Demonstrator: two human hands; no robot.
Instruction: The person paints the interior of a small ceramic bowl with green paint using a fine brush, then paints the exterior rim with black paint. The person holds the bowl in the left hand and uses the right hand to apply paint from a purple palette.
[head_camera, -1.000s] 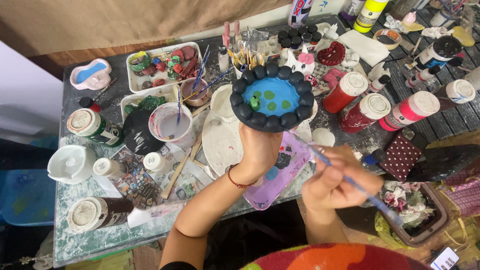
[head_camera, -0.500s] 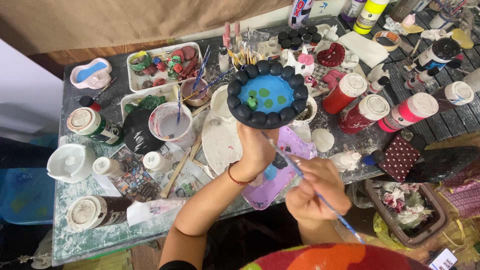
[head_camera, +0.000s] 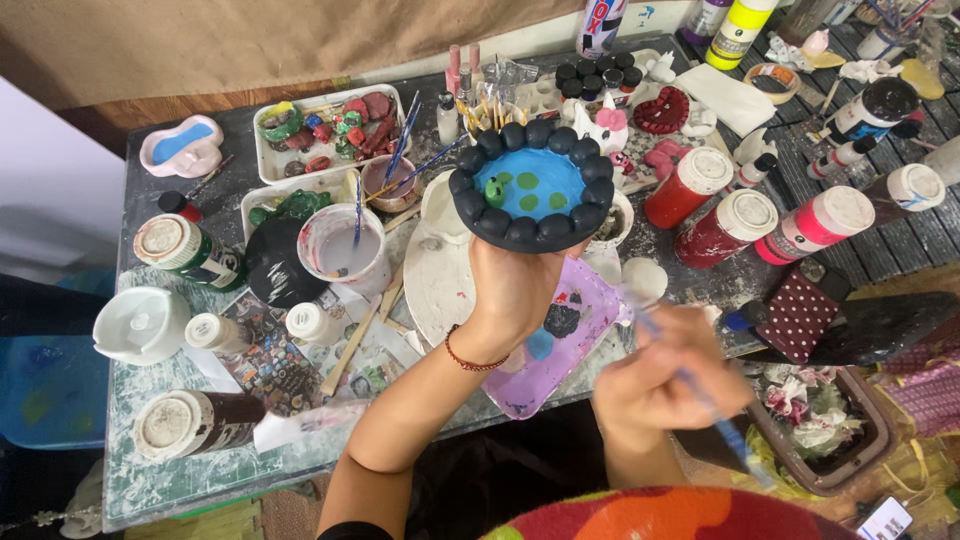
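Note:
My left hand (head_camera: 515, 290) holds up a round clay dish (head_camera: 532, 185) from below. The dish has a blue inside with green dots and a rim of dark blue-black balls. A red string bracelet circles that wrist. My right hand (head_camera: 660, 385), blurred, grips a thin blue-handled paintbrush (head_camera: 690, 385), its tip near the right edge of a purple plastic palette (head_camera: 575, 340) on the table. The palette carries black and blue paint blobs and lies partly under my left hand.
A paint-spattered table (head_camera: 130, 480) holds red and pink paint bottles (head_camera: 735, 225), a white cup with brushes (head_camera: 335, 250), a white tray of small clay figures (head_camera: 325, 135), a white plate (head_camera: 435, 280), jars (head_camera: 180, 425), and a dotted dark red pouch (head_camera: 800, 315).
My right hand has moved with the brush, swinging its tip toward the palette's right edge. The dish in my left hand has stayed up, shifting slightly.

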